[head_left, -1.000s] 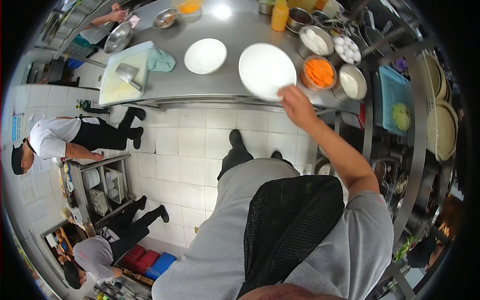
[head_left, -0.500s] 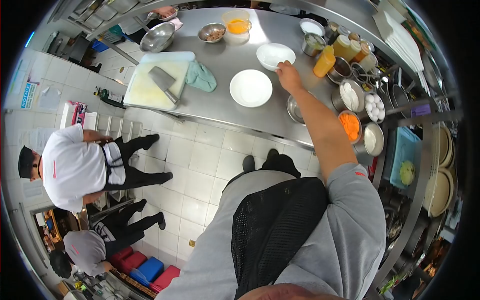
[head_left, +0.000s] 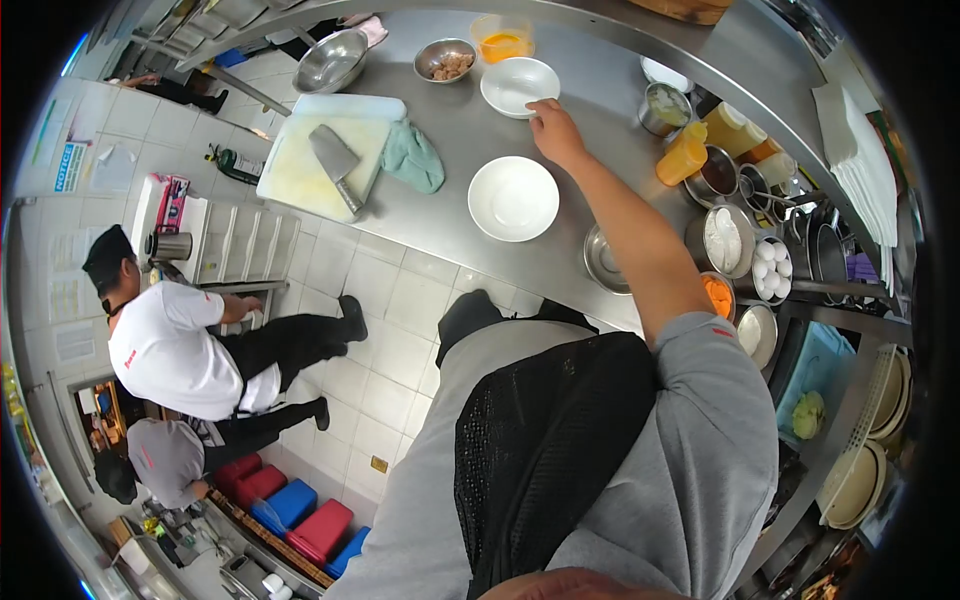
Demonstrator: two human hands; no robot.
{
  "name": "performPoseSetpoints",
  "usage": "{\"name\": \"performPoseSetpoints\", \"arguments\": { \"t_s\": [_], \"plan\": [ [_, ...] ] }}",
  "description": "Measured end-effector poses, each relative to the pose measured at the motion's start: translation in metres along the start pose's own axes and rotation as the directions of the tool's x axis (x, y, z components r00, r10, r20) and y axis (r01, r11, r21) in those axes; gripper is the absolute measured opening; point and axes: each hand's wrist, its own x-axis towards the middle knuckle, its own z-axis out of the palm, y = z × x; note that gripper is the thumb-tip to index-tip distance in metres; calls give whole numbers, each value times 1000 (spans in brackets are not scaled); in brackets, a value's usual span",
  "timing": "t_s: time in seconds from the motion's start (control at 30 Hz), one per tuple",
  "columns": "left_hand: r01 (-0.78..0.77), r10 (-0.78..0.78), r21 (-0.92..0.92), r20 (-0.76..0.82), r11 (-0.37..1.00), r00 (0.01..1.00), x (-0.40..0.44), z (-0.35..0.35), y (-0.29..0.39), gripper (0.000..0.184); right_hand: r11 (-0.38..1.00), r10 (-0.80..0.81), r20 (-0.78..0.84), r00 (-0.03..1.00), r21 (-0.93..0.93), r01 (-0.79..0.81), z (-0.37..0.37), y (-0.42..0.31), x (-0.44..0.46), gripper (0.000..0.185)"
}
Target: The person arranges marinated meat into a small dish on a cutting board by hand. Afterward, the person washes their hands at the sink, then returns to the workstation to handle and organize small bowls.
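Observation:
My right hand (head_left: 557, 130) reaches across the steel worktop, its fingers closed on the near rim of a white bowl (head_left: 520, 87). A second white bowl (head_left: 513, 199) stands on the worktop just nearer to me, apart from the hand. Behind the held bowl are a clear container of orange-yellow liquid (head_left: 503, 38) and a metal bowl of brownish pieces (head_left: 446, 61). Nothing of my left hand shows.
On the left lie a cutting board (head_left: 290, 160) with a cleaver (head_left: 335, 155) and a green cloth (head_left: 413, 160). Squeeze bottles (head_left: 683, 155), eggs (head_left: 770, 268) and pots crowd the right. Two people (head_left: 180, 350) stand behind at the left; a shelf edge (head_left: 600, 32) spans above.
My right hand has moved the white bowl left and away, closer to the orange-yellow container. The view has shifted a little. A person at the left has turned and bent an arm toward the drawers.

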Motion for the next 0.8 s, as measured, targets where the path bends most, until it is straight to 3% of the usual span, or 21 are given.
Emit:
{"name": "performPoseSetpoints", "arguments": {
  "t_s": [0.03, 0.1, 0.23, 0.33, 0.37, 0.4, 0.43, 0.47, 0.5, 0.53, 0.57, 0.63, 0.67, 0.73, 0.8],
  "plan": [
    [-7, 6, 30, 25, 1000, 1000, 2, -6, 6, 46, 1000, 3, -8, 1000, -5, -3, -14, -13, 1, 24],
    [-34, 22, 116, 103, 993, 994, 5, -18, 18, 46, 970, 221, 341, 914, -170, -172, -33, -36, -15, 35],
    [-166, 0, 377, 402, 911, 915, 13, -58, 71, 46, 936, 247, 294, 923, -320, -148, -46, -52, -81, 34],
    [-382, 0, 585, 547, 716, 837, 34, -112, 160, 46, 895, 439, 383, 813, -268, -357, -59, -69, -103, 36],
    [-421, 77, 645, 490, 637, 868, 44, -130, 194, 46, 878, 477, 345, 808, -234, -418, -61, -73, -111, 36],
    [-480, 299, 637, 377, 604, 877, 63, -148, 231, 39, 856, 517, 305, 800, -197, -478, -62, -77, -122, 36],
    [-524, 516, 653, 230, 547, 825, 83, -166, 268, 33, 838, 546, 292, 785, -201, -508, -62, -83, -133, 36],
    [-537, 686, 687, 77, 489, 724, 102, -185, 304, 27, 823, 565, 218, 796, -219, -524, -63, -87, -145, 34],
    [-640, 907, 745, 118, 189, 404, 148, -202, 340, 26, 809, 576, 144, 805, -238, -537, -64, -91, -153, 31],
    [-663, 901, 684, 20, 303, 433, 141, -196, 386, 34, 793, 598, 129, 791, -238, -560, -60, -93, -158, 31],
    [-759, 965, 622, 23, 191, 262, 149, -191, 423, 35, 801, 568, 84, 819, -285, -526, -58, -94, -163, 27],
    [-602, 986, 794, 14, 89, 164, 168, -173, 466, 46, 797, 534, 15, 846, -344, -497, -62, -109, -168, 20],
    [-620, 986, 781, 38, 73, 164, 182, -163, 476, 46, 778, 555, 1, 832, -354, -518, -64, -119, -169, 20],
    [-451, 984, 886, -28, 105, 175, 214, -149, 476, 58, 745, 587, -53, 808, -356, -565, -65, -134, -177, 19],
    [-418, 973, 901, -14, 112, 231, 240, -138, 460, 67, 709, 646, -20, 763, -353, -610, -61, -147, -197, 20]
  ]
}}
